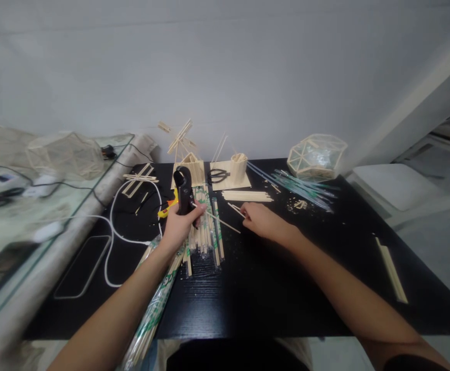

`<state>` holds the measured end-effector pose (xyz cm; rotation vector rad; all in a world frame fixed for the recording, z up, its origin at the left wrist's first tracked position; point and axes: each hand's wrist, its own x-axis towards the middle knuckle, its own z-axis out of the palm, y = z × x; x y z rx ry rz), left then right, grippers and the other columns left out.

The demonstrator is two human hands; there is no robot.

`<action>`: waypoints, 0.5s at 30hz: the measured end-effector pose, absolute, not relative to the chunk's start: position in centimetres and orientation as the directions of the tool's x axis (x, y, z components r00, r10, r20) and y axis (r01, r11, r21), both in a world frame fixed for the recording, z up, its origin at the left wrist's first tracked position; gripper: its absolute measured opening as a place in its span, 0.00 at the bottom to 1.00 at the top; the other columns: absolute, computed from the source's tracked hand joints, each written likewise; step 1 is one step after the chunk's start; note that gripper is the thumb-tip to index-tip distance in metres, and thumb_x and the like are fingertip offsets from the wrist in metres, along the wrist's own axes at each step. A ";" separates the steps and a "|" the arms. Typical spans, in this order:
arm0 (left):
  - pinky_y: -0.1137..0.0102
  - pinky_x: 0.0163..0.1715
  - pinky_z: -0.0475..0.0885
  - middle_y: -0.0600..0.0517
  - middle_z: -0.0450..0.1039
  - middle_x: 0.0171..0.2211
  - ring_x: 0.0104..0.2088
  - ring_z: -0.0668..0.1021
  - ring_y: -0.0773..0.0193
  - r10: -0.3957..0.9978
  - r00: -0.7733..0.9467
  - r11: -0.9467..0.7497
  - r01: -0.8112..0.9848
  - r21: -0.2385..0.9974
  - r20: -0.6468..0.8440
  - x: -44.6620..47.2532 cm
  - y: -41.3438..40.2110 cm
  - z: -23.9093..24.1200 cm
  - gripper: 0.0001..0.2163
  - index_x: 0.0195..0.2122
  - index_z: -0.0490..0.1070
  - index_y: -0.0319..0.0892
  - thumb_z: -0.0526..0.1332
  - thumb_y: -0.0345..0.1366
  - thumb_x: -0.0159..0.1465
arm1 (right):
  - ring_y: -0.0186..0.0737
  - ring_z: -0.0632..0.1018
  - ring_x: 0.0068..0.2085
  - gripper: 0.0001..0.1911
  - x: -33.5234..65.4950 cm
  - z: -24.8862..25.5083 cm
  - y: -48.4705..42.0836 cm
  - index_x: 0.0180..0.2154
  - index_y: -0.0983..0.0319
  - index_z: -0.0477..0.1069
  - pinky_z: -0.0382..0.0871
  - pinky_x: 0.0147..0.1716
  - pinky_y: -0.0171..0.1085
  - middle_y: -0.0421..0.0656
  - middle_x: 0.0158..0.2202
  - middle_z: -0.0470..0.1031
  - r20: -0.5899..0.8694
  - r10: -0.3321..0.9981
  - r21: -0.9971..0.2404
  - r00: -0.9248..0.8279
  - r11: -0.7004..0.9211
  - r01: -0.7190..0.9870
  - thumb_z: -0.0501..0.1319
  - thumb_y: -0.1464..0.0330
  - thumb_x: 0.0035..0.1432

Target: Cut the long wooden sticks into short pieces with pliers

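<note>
A: What's on the head cam?

B: White wall (225, 67) at the back, with a black table (325, 288) below it filling most of the view. I'm placing everything off the wrapped stick bundle (205, 239). It lies mid-table, long axis running away from me.

A: What's around it?

B: Well left of the bundle, a glass top (35, 206) runs along the table's edge. A white cable (111, 226) loops on the table between them. A stick dome (316, 156) sits behind the bundle and well to its right. A yellow glue gun (168, 208) lies just left of the bundle's far end.

A: Hands?

B: Left hand (180, 224) is over the bundle's left edge, clamped round a black cutter (184, 190) that stands upright, head up. Right hand (261, 219) lies palm down just right of the bundle. Its fingers are drawn together at a short stick (235, 208). I can't tell if they're pinching it or only touching.

A: And the stick between them?

B: The long stick (225, 223) crosses the bundle's right edge. Its axis slants from the left thumb toward me and rightward. The near end stops just beside the right hand, so the right hand is nearer that end and the left is at the other. The thumb hides whether the far end is in the cutter's mouth.
</note>
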<state>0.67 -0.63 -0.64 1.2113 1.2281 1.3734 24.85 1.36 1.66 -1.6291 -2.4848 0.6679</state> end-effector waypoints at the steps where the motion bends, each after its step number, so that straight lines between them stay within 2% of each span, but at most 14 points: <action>1: 0.74 0.22 0.65 0.57 0.67 0.19 0.19 0.68 0.71 0.990 -0.095 -0.103 0.021 0.994 0.105 0.7 -0.6 -0.5 0.15 0.29 0.72 0.40 0.73 0.45 0.56 | 0.44 0.78 0.40 0.13 24.8 1.8 1.4 0.45 0.67 0.76 0.67 0.39 0.38 0.50 0.38 0.79 -0.083 0.877 -0.482 -0.474 0.381 0.789 0.60 0.78 0.60; 5: 0.73 0.22 0.64 0.56 0.68 0.20 0.19 0.68 0.71 0.990 -0.033 -0.131 0.128 0.983 0.137 1.2 -0.6 0.2 0.16 0.29 0.73 0.39 0.72 0.47 0.56 | 0.37 0.77 0.35 0.12 24.4 2.2 1.3 0.42 0.63 0.78 0.68 0.37 0.35 0.44 0.36 0.78 0.137 0.830 -0.724 -0.541 0.457 0.516 0.59 0.78 0.60; 8: 0.73 0.22 0.64 0.57 0.67 0.20 0.20 0.68 0.70 0.984 -0.025 -0.170 0.209 0.963 0.179 1.7 -0.6 1.1 0.15 0.31 0.75 0.40 0.72 0.47 0.56 | 0.36 0.78 0.32 0.06 24.1 1.9 0.9 0.40 0.63 0.78 0.70 0.35 0.34 0.42 0.33 0.79 0.136 0.819 -0.844 -0.557 0.390 0.368 0.62 0.73 0.61; 11: 0.73 0.25 0.66 0.56 0.69 0.22 0.22 0.70 0.69 0.970 0.006 -0.232 0.293 0.928 0.241 2.2 -0.9 2.0 0.14 0.31 0.76 0.40 0.72 0.46 0.56 | 0.38 0.81 0.35 0.06 23.8 1.6 0.8 0.40 0.63 0.78 0.73 0.38 0.36 0.43 0.33 0.81 0.135 0.802 -0.902 -0.581 0.342 0.264 0.64 0.71 0.61; 15: 0.71 0.29 0.69 0.54 0.75 0.26 0.26 0.74 0.66 0.953 0.077 -0.301 0.346 0.888 0.293 2.6 -1.2 2.8 0.13 0.34 0.78 0.41 0.70 0.46 0.60 | 0.40 0.82 0.38 0.04 23.6 1.5 0.8 0.38 0.63 0.79 0.74 0.43 0.38 0.44 0.36 0.83 0.195 0.794 -0.895 -0.576 0.384 0.227 0.65 0.71 0.61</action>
